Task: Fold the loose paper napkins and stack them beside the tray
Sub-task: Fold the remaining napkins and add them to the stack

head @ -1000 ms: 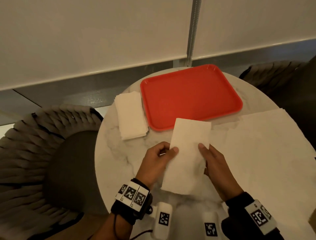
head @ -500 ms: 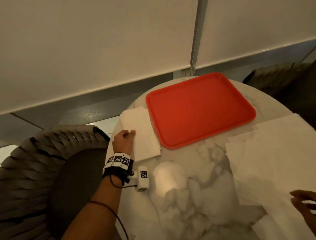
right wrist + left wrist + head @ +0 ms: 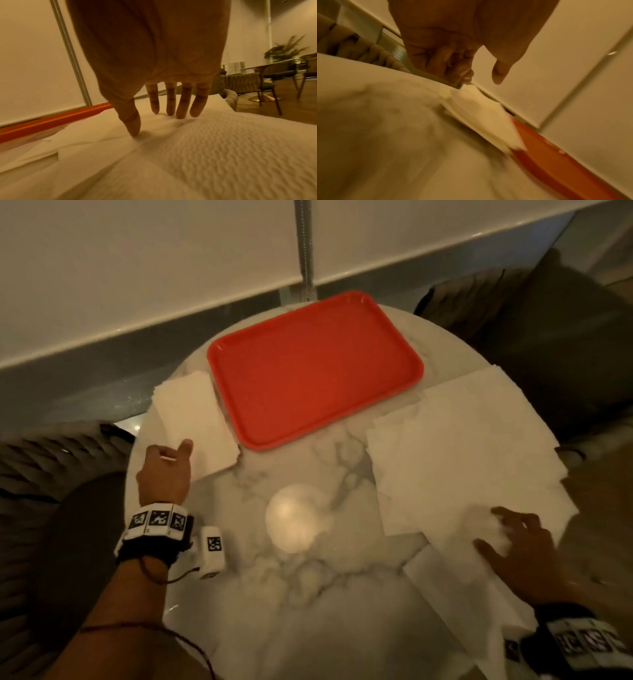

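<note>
A red tray [image 3: 308, 371] lies at the far side of the round marble table [image 3: 308, 577]. Left of it sits a stack of folded white napkins [image 3: 195, 419], also seen in the left wrist view [image 3: 481, 115] against the tray [image 3: 556, 155]. My left hand [image 3: 171, 457] hovers at the stack's near corner and holds nothing, its fingers loosely curled and its thumb out [image 3: 481, 78]. Loose unfolded napkins [image 3: 462, 446] overlap on the right. My right hand [image 3: 503, 532] presses spread, straight fingertips [image 3: 180, 115] onto the top sheet [image 3: 223, 148].
A woven chair [image 3: 51, 474] stands at the table's left edge and a dark chair [image 3: 548, 337] at the back right. A blind with its chain [image 3: 305, 251] hangs behind the tray. A lamp's glare [image 3: 298, 522] marks the bare marble between my hands.
The folded napkin both hands held a second ago now lies on the stack left of the tray. My left hand has let go; my right hand has moved onto the loose napkins.
</note>
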The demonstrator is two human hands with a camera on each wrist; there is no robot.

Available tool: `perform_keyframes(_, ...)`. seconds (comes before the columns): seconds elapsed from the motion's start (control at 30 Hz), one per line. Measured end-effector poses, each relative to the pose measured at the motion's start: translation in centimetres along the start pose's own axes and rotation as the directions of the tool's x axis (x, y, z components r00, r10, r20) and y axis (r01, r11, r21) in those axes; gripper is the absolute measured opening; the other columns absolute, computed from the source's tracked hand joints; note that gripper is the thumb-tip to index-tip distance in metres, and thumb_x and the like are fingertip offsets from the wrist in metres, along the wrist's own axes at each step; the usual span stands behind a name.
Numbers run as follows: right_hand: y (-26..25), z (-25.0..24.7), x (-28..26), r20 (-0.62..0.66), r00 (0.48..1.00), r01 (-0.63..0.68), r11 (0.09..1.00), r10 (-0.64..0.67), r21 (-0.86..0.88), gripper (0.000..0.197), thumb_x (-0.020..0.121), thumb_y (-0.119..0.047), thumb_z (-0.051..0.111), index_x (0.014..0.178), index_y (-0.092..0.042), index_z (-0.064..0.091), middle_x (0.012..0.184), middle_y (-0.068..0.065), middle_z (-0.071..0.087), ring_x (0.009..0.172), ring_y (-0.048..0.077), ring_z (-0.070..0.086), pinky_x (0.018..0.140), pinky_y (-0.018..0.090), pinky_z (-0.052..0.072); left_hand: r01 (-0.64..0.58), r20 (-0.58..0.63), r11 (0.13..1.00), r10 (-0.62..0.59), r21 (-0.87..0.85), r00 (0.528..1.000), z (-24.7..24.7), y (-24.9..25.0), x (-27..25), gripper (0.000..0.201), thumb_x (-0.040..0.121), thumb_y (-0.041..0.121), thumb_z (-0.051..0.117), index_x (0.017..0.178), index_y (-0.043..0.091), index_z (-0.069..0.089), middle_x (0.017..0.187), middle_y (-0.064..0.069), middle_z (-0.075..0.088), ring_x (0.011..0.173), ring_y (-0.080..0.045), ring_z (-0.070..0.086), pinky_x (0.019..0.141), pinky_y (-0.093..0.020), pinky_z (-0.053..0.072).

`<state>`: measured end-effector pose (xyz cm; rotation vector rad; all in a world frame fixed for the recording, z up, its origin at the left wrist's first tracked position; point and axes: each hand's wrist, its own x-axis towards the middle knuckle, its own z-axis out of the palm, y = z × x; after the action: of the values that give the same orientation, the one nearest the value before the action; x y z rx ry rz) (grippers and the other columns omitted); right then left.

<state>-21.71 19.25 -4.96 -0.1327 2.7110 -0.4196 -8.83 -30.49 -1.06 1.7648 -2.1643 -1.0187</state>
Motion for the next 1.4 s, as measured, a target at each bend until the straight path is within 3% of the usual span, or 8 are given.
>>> perform_keyframes(0.13, 1.4, -0.5, 1.4, 0.013, 0.997, 0.082, 0.996, -0.082, 0.029, 0.068, 0.082, -0.038, 0.072, 0.141, -0.022, 0.041, 0.123, 0.010, 0.045, 0.107, 0.035, 0.054, 0.089, 0.053, 0.050, -0.196, 0.173, 0.981, 0.195, -0.013, 0.966, 4.0, 1.3, -10.5, 0.021, 0.093, 0.031, 0.062, 0.096, 0.011, 0.062, 0.084, -0.006, 0.064, 0.089, -0.032, 0.062, 0.073, -0.030, 0.039)
perform_keyframes(0.23, 2.6, -1.5, 2.6, 0.006, 0.994, 0.107, 0.994, -0.107, 0.024, 0.068, 0.085, -0.041, 0.068, 0.143, -0.020, 0.041, 0.121, 0.011, 0.049, 0.107, 0.033, 0.053, 0.090, 0.049, 0.047, -0.363, 0.378, 0.931, 0.325, 0.032, 0.867, 8.4, 2.3, -17.6, 0.009, 0.090, 0.026, 0.066, 0.082, 0.025, 0.062, 0.072, 0.006, 0.065, 0.073, -0.016, 0.064, 0.063, -0.022, 0.045)
perform_keyframes(0.33, 4.2, -2.6, 3.8, -0.070, 0.993, 0.097, 0.995, -0.099, -0.032, 0.065, 0.085, -0.046, 0.066, 0.141, -0.019, 0.046, 0.133, 0.014, 0.044, 0.118, 0.036, 0.043, 0.098, 0.048, 0.038, -0.473, 0.490, 0.880, 0.397, 0.036, 0.776, 12.9, 3.8, -23.0, 0.008, 0.089, 0.033, 0.066, 0.084, 0.028, 0.062, 0.076, 0.009, 0.066, 0.075, -0.012, 0.063, 0.072, -0.033, 0.054)
perform_keyframes(0.5, 5.9, -3.2, 5.5, -0.076, 0.992, 0.103, 0.995, -0.104, -0.012, 0.069, 0.087, -0.051, 0.062, 0.143, -0.019, 0.040, 0.150, 0.009, 0.030, 0.134, 0.034, 0.032, 0.107, 0.045, 0.031, -0.627, 0.481, 0.771, 0.509, 0.114, 0.714, 19.1, 7.4, -28.0, 0.023, 0.091, 0.046, 0.059, 0.105, 0.027, 0.060, 0.105, 0.010, 0.057, 0.099, -0.012, 0.056, 0.075, -0.029, 0.047)
perform_keyframes(0.7, 6.2, -3.7, 6.3, -0.056, 0.990, 0.124, 0.990, -0.128, -0.066, 0.071, 0.084, -0.051, 0.065, 0.142, -0.020, 0.040, 0.141, 0.011, 0.039, 0.126, 0.035, 0.036, 0.102, 0.048, 0.036, -0.650, 0.504, 0.696, 0.461, 0.306, 0.731, 23.4, 10.0, -28.3, 0.042, 0.091, 0.051, 0.058, 0.121, 0.021, 0.055, 0.123, 0.000, 0.056, 0.114, -0.019, 0.051, 0.084, -0.035, 0.048)
perform_keyframes(1.07, 4.2, -4.0, 7.3, -0.130, 0.975, 0.205, 0.957, -0.181, 0.203, 0.033, 0.092, -0.035, 0.062, 0.115, -0.011, 0.063, 0.115, 0.012, 0.057, 0.106, 0.029, 0.054, 0.088, 0.039, 0.042, -0.626, 0.499, 0.726, 0.445, 0.285, 0.744, 23.5, 10.6, -29.8, 0.011, 0.094, 0.031, 0.057, 0.098, 0.021, 0.061, 0.097, 0.003, 0.065, 0.088, -0.019, 0.061, 0.071, -0.035, 0.051)
perform_keyframes(1.27, 4.0, -5.2, 7.5, 0.040, 0.999, -0.011, 0.765, -0.019, 0.644, 0.014, 0.093, -0.027, 0.061, 0.101, -0.016, 0.057, 0.097, -0.002, 0.058, 0.101, 0.023, 0.054, 0.079, 0.026, 0.036, -0.630, 0.370, 0.765, 0.550, 0.134, 0.748, 21.6, 10.7, -31.7, 0.011, 0.084, 0.032, 0.064, 0.083, 0.021, 0.063, 0.085, 0.009, 0.053, 0.090, -0.015, 0.047, 0.068, -0.027, 0.040)
perform_keyframes(1.4, 4.0, -5.2, 7.1, 0.085, 0.996, -0.040, 0.772, -0.018, 0.634, 0.037, 0.088, -0.039, 0.066, 0.118, -0.020, 0.055, 0.110, -0.003, 0.054, 0.102, 0.019, 0.052, 0.082, 0.031, 0.042, -0.592, 0.340, 0.805, 0.545, 0.042, 0.766, 21.8, 10.0, -33.2, 0.012, 0.078, 0.030, 0.068, 0.079, 0.020, 0.062, 0.097, 0.006, 0.054, 0.095, -0.017, 0.045, 0.078, -0.026, 0.039)
